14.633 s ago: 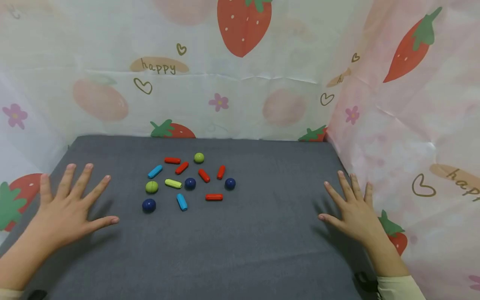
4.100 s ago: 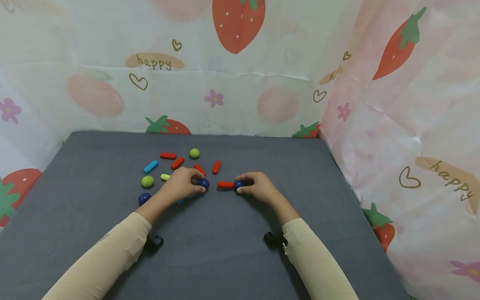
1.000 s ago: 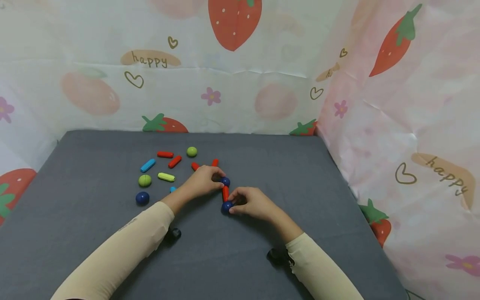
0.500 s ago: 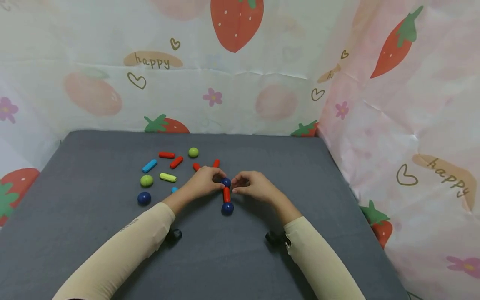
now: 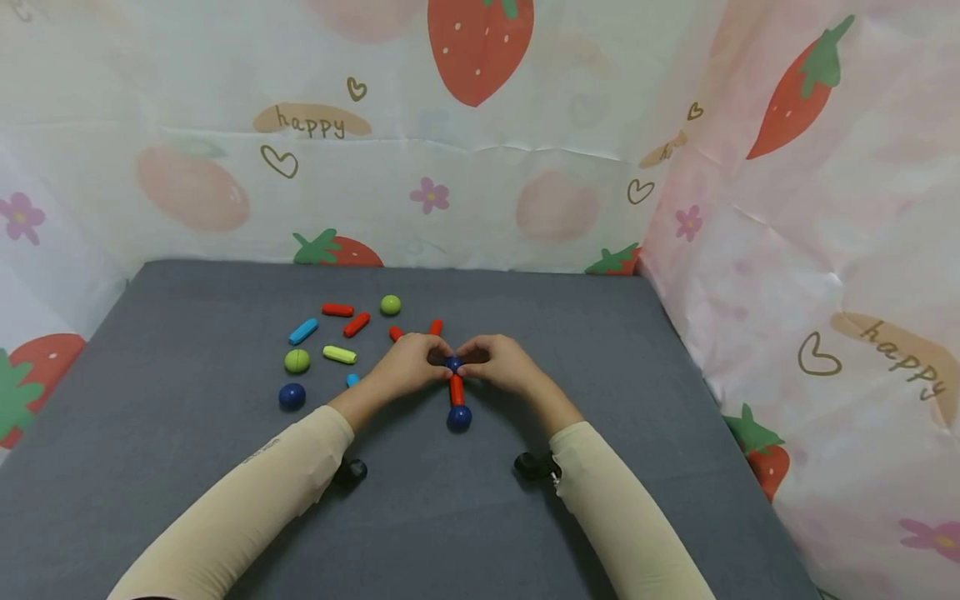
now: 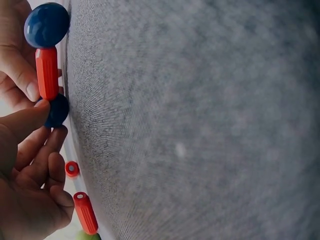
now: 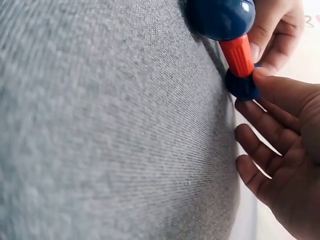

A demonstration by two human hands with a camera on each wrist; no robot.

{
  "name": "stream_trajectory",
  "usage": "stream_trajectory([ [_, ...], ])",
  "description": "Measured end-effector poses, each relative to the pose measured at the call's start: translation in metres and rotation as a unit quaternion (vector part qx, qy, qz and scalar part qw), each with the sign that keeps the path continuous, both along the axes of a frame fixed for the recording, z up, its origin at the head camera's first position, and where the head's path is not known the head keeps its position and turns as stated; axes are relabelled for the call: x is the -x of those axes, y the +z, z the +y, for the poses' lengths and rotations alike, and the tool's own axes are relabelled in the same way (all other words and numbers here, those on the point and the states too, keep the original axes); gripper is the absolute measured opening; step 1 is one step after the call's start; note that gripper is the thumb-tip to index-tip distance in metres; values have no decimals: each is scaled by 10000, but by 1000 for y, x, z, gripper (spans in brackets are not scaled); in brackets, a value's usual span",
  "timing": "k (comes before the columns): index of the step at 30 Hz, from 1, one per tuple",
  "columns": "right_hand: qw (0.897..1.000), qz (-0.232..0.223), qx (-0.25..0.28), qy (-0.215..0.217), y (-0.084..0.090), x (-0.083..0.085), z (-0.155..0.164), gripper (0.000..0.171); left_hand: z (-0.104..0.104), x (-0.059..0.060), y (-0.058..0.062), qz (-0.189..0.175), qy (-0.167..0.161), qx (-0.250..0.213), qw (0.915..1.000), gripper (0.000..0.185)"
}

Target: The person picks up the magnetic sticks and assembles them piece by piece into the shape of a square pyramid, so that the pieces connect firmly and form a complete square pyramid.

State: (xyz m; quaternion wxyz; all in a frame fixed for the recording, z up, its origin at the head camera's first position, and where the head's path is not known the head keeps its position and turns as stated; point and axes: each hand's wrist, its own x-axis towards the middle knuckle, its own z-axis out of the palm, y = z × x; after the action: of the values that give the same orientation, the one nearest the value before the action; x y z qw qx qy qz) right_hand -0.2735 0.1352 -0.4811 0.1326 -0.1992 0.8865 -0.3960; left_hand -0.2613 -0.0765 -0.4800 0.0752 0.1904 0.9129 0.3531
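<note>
Joining two dark-blue balls [image 5: 459,417], a short red rod [image 5: 457,389] lies flat.

Red rod [image 5: 457,389] lies flat — blue balls [image 5: 459,417] capping both ends.

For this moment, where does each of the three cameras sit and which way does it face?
Head: above, facing forward and down at the grey mat; both sleeved forearms, left hand and right hand meet at the far blue ball.
Left wrist: low by the mat, looking along it; left-hand fingers beside the red rod.
Right wrist: low by the mat; right-hand fingers at that ball.
Shared: all three show the rod with a blue ball on each end, near blue ball included.
</note>
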Motion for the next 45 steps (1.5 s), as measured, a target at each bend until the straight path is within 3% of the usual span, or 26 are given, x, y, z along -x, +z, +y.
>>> stream_trajectory([
  [15,9999,-35,124,7,-2,0,0,24,-7,-3,7,-6,53,52,10000,28],
  [23,9999,-106,132,-7,-1,3,0,23,-39,-10,32,390,-246,-54,9989,31],
  [27,9999,-113,100,-3,-1,3,0,23,-60,-17,39,366,-163,35,9992,30],
  [37,9998,-163,116,22,-4,4,2,22,-113,-30,32,152,-15,406,9991,31],
  [45,9996,-207,182,30,-6,4,3,22,-133,-26,25,-111,-422,710,9965,35],
])
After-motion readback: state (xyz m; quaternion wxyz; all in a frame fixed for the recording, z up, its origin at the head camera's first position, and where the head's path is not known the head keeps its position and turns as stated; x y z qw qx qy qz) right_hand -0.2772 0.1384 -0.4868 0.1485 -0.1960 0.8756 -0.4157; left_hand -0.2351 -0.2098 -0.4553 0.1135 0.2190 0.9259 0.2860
